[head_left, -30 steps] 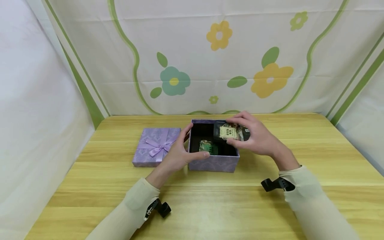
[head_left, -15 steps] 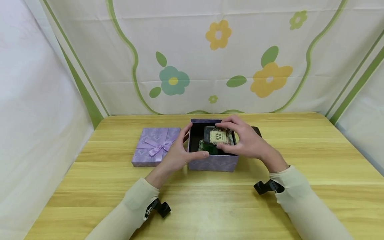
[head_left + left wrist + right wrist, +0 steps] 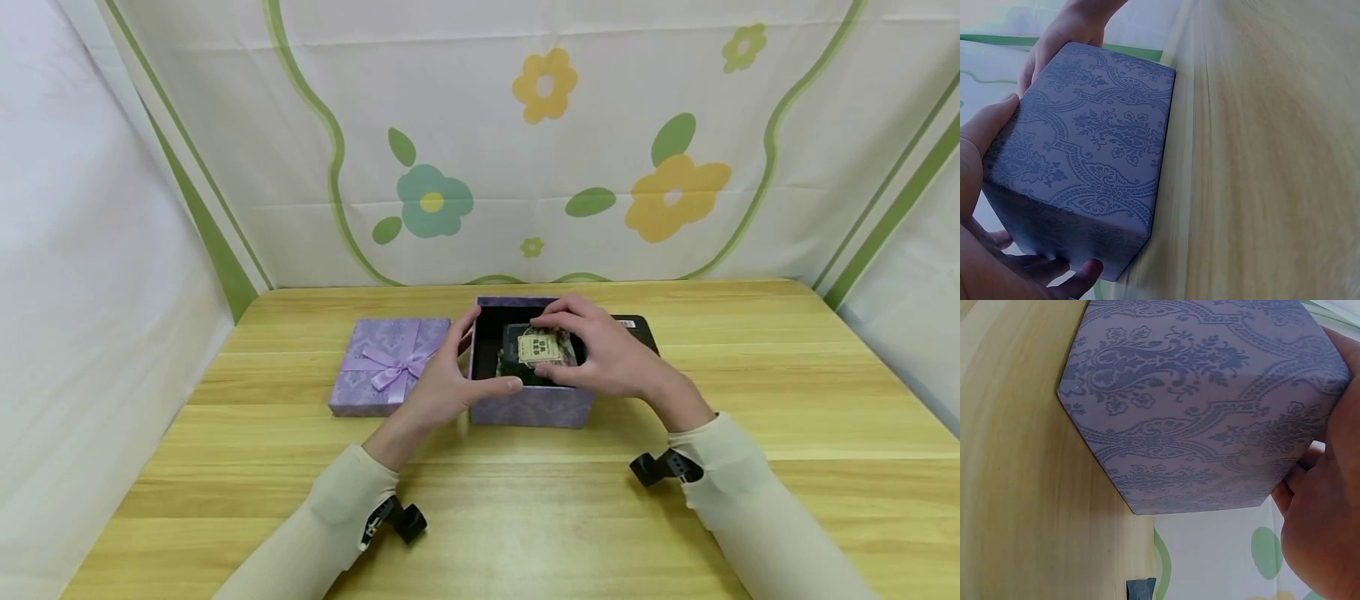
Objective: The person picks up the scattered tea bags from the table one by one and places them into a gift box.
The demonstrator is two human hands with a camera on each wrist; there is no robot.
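Note:
A purple damask-patterned gift box (image 3: 531, 408), lid off and dark inside, stands on the wooden table. My left hand (image 3: 448, 377) grips its left end, thumb over the front rim and fingers along the side; in the left wrist view the fingertips press the box wall. Inside the opening, a black packet (image 3: 538, 348) with a cream label is pinched between the thumb and fingers of my right hand (image 3: 606, 357). Under it, mostly hidden, lies a green packet (image 3: 516, 372). The right wrist view shows the box's outer wall (image 3: 1191, 406) and hides the packets.
Left of the box lies its purple lid (image 3: 375, 375) with a ribbon bow (image 3: 401, 368). A black item (image 3: 639, 330) with a small white label lies to the right, partly behind my right hand. A flowered curtain (image 3: 480, 142) hangs behind the table (image 3: 525, 508).
My right hand has moved left and down with the black packet, from over the box's right rim into the box, above the green packet. The black item at right has come into view. My left hand stays put.

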